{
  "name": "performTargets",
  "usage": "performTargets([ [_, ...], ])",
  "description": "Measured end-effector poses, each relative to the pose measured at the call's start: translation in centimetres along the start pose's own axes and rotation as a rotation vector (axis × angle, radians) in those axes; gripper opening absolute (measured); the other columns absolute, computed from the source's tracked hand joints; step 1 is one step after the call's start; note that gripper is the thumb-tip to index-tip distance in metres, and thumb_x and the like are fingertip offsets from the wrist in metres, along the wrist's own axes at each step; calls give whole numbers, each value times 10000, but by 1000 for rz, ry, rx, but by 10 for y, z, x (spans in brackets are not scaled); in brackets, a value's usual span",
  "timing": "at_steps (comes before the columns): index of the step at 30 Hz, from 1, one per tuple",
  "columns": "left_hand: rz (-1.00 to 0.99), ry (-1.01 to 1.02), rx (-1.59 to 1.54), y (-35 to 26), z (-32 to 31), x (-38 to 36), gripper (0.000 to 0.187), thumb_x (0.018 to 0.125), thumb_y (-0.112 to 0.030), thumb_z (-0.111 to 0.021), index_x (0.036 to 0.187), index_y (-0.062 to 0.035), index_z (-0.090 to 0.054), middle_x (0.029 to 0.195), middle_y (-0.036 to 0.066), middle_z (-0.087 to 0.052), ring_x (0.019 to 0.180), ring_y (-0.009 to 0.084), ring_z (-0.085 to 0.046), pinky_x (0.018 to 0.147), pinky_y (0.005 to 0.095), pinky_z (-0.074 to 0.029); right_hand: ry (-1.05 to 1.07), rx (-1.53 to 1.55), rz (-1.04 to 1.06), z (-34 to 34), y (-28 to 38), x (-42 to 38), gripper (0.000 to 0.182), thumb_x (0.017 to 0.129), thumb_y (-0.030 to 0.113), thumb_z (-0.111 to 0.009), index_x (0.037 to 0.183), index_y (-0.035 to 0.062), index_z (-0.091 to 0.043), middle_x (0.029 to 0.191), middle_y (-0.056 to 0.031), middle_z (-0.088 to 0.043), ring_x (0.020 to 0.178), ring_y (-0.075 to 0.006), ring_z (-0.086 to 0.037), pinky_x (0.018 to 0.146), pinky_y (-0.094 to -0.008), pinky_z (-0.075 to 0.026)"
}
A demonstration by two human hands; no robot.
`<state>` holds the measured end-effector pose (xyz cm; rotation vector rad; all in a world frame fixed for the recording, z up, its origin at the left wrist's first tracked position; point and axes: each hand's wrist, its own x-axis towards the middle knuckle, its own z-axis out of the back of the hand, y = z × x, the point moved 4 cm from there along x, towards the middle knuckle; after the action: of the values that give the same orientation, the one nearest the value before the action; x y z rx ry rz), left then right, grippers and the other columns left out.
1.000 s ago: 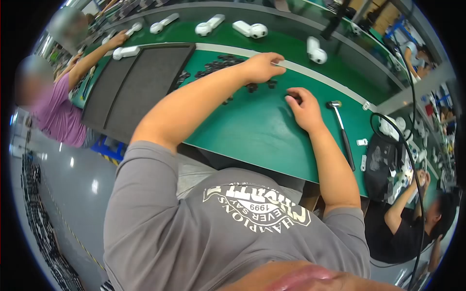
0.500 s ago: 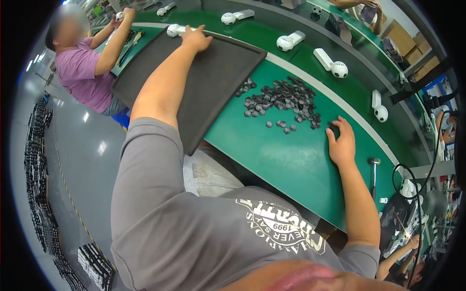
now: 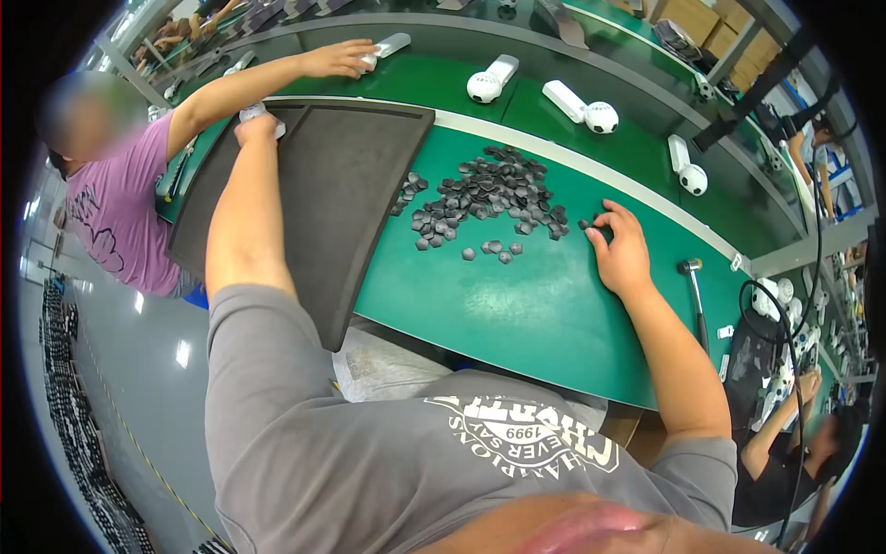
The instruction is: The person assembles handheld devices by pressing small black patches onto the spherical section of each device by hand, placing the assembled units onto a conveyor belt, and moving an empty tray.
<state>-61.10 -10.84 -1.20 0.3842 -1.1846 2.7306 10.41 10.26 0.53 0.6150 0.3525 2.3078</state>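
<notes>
One white item (image 3: 253, 112), left hand (image 3: 257, 129) gripping it — right hand (image 3: 622, 251) seemingly pinching black pieces (image 3: 603, 231).

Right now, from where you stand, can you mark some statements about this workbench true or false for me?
1. The left hand holds a white piece. True.
2. The hammer is in the right hand. False: it lies on the green table, to the right of that hand.
3. The heap of small black pieces sits inside the dark tray. False: it lies on the green table, beside the tray.
4. The co-worker at the left wears a purple shirt. True.
</notes>
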Motion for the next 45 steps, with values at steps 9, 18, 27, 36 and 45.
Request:
performTargets([
  [9,390,782,-1275,-11,113,-137,332,965,-45,-609,1289,9,-561,1175,156,-662,1089,313,-677,941,470,-594,-57,-40,-31,10,-1,-6,198,878,192,-770,961,53,-656,1078,-148,-677,1030,-361,-629,895,-470,-497],
  [18,244,1516,-1663,-196,156,-415,342,994,-229,-665,1212,22,-584,1050,161,-685,994,307,-697,881,438,-613,83,-11,-83,27,-10,-21,212,939,245,-727,957,45,-659,815,-117,-679,750,-304,-650,671,-425,-506],
  [27,262,1871,-1206,-252,51,-586,446,978,-380,-716,1212,-27,-576,1024,131,-689,877,264,-724,769,441,-626,-112,901,-343,70,-52,-57,228,940,216,-742,1018,9,-686,850,-28,-693,768,-110,-627,652,-263,-489],
  [36,-47,1671,-1131,-251,7,-602,483,995,-436,-684,1244,-40,-565,1013,100,-683,847,224,-716,754,371,-615,-575,377,324,94,-20,-61,153,817,-3,-805,927,39,-707,940,-72,-713,784,-163,-643,641,-273,-511],
  [45,-140,1774,-1175,-244,17,-604,615,988,-590,-610,1265,-47,-534,1028,95,-674,828,202,-709,737,333,-605,-519,249,487,102,-14,-65,210,762,-36,-824,909,53,-703,979,-91,-709,833,-226,-648,681,-306,-521],
])
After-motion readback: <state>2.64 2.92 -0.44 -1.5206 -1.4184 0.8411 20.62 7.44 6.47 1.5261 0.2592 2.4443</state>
